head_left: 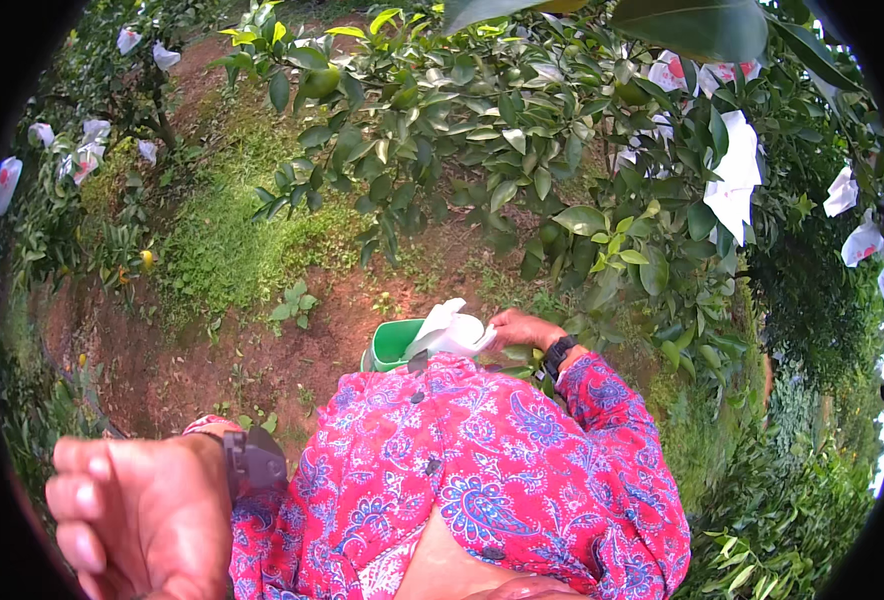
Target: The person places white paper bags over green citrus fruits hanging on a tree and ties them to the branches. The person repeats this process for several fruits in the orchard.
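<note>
My right hand (527,330), with a dark band on its wrist, pinches the edge of a white paper bag (448,328) in front of my waist. The bag sticks up from a green plastic container (394,341), whose lower part is hidden by my patterned shirt. Raised close to the camera at the lower left is my left hand (142,515), palm showing and fingers loosely bent. Nothing is visible in it, and a dark device sits on that wrist.
A citrus branch with green fruit (319,82) spreads ahead, with big leaves (697,28) hanging near the camera. White bags (734,180) hang on the tree to the right, and others (90,150) at the far left. Below are bare soil (177,350) and low weeds (222,245).
</note>
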{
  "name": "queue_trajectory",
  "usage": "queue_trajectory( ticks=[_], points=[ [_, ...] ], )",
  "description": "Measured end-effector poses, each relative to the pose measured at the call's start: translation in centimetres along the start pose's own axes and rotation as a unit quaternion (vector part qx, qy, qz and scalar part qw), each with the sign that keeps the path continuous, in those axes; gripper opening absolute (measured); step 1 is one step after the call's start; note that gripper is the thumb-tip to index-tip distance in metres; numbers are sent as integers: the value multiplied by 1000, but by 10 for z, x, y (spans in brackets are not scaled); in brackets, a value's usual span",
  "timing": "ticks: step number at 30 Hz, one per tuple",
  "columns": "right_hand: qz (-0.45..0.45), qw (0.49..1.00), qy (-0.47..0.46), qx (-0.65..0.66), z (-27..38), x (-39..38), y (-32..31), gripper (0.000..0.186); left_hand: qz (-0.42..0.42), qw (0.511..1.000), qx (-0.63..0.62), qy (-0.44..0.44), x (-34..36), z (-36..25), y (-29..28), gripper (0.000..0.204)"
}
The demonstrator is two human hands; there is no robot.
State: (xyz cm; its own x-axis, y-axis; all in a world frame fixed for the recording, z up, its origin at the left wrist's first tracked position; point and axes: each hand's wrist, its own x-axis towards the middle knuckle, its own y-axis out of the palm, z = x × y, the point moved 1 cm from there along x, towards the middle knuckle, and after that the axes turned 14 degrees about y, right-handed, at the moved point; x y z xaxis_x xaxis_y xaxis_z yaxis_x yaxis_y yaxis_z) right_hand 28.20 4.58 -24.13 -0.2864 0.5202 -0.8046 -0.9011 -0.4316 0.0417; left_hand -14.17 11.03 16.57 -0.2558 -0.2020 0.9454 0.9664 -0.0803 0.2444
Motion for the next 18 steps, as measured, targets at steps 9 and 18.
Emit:
queue_trajectory(
  ticks=[9, 18],
  points=[
    [-112, 984, -73, 121, 33, -10, 6, 28, 518, 611, -214, -559, -313, 22, 71, 69],
    [-143, 971, -140, 129, 47, -12, 15, 25, 474, 571, -99, -662, -366, 4, 66, 32]
  ],
)
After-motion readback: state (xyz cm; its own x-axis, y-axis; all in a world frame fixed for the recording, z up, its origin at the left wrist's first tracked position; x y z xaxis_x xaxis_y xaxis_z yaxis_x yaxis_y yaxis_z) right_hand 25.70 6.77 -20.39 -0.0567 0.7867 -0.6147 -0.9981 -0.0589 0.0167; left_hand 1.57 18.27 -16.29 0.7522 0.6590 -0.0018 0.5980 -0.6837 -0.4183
